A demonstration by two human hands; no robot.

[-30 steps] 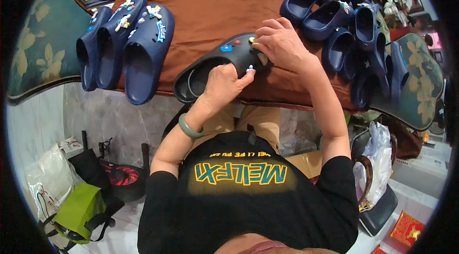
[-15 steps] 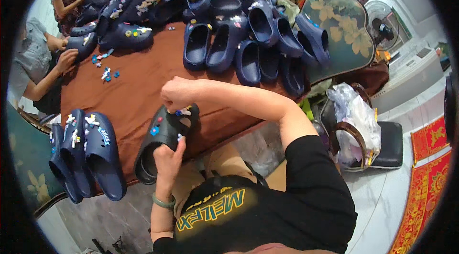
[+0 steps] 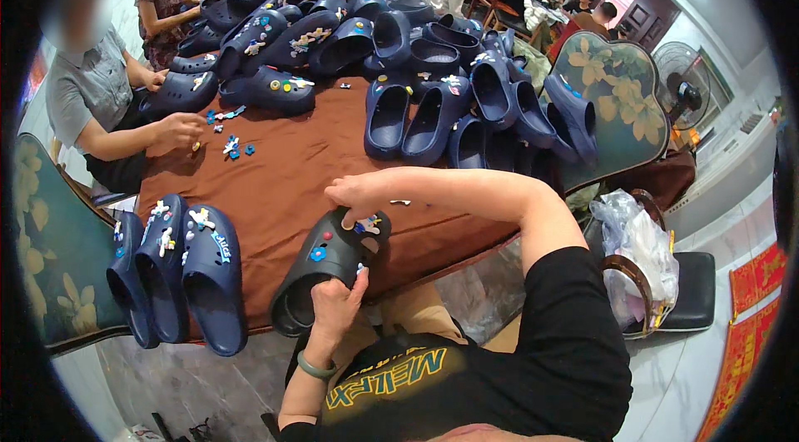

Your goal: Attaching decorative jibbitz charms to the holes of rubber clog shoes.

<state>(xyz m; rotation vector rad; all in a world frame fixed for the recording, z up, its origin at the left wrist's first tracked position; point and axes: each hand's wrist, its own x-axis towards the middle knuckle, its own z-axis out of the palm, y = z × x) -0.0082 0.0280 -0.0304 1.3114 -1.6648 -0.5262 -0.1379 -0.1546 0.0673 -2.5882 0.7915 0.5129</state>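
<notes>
Both hands on one dark clog at the table's near edge.
The left hand (image 3: 333, 305) grips the clog (image 3: 326, 263) at its heel opening; the right hand (image 3: 356, 192) pinches down on its top, by the small charms — it lies on the brown tablecloth (image 3: 283, 184). Three decorated navy clogs (image 3: 179, 271) sit just left; a heap of navy clogs (image 3: 449, 109) lies beyond.

Brown-covered bench (image 3: 283, 180) strewn with dark blue clogs. Three finished navy clogs (image 3: 179, 271), studded with small charms, side by side at the near left edge. Big heap of clogs (image 3: 433, 84) across the far side. Loose blue charms (image 3: 231, 145) near a seated co-worker in a grey shirt (image 3: 87, 88). Floral-backed chair (image 3: 620, 96) at right, clear plastic bag (image 3: 637, 255) below it. Standing fan (image 3: 682, 96) beyond.
</notes>
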